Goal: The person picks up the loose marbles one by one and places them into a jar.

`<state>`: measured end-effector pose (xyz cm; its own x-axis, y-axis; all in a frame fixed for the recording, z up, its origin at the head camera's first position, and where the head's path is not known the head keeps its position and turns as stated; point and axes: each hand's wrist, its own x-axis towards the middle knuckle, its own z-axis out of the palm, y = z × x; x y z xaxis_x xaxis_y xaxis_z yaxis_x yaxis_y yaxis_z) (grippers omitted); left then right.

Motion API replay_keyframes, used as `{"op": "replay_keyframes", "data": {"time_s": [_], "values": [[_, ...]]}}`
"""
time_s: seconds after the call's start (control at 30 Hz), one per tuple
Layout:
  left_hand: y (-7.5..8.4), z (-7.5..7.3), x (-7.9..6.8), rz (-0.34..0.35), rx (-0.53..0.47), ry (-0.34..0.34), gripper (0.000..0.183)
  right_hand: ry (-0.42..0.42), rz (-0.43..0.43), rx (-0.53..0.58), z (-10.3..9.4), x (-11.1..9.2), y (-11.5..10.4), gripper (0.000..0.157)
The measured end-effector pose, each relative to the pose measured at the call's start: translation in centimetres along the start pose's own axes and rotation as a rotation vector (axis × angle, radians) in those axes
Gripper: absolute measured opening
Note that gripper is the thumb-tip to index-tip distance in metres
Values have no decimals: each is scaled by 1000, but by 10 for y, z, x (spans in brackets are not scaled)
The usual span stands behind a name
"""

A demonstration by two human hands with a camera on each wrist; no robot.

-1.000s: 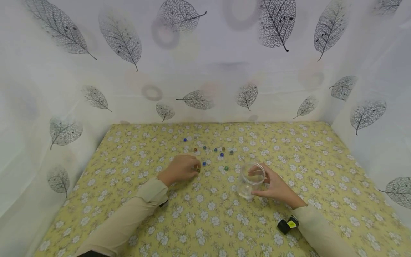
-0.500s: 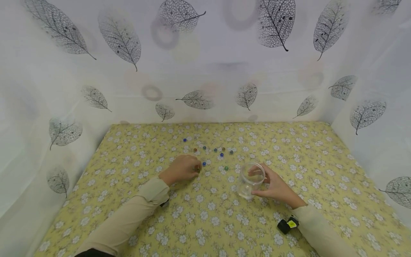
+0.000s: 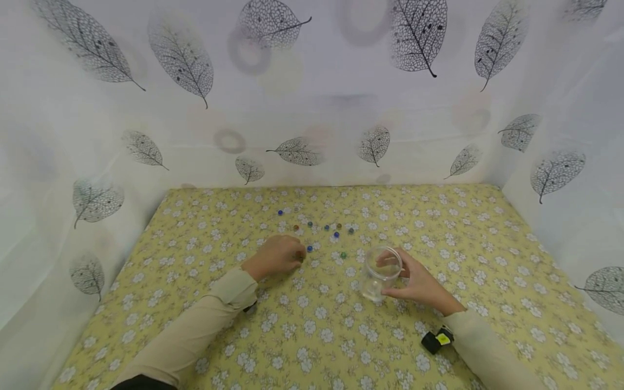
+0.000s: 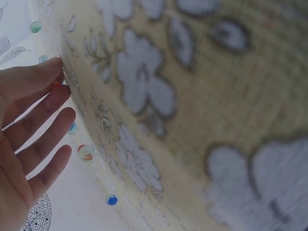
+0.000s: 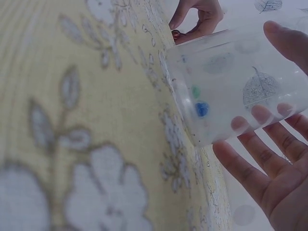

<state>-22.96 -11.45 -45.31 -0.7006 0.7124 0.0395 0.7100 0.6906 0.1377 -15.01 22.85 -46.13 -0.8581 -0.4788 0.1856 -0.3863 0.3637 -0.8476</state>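
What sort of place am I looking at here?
Probably a screened-off work booth: pale leaf-print sheets close in three sides of a flower-patterned cloth, and a black device at the right wrist hints at recording.

Behind the surface (image 3: 273,346), which is yellow with floral pattern, there is a whitish back wall (image 3: 336,116), printed with dark leaves (image 3: 419,35). Similar left wall (image 3: 39,227) and right wall (image 3: 556,233) rise along the surface's two sides.
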Motion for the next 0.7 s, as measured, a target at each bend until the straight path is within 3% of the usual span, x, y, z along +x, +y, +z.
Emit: {"op": "replay_keyframes", "data": {"time_s": [0.7], "values": [[-1,-4,2,4,-4,-8,7,-6,7,-8,0,0,-2,61]]}}
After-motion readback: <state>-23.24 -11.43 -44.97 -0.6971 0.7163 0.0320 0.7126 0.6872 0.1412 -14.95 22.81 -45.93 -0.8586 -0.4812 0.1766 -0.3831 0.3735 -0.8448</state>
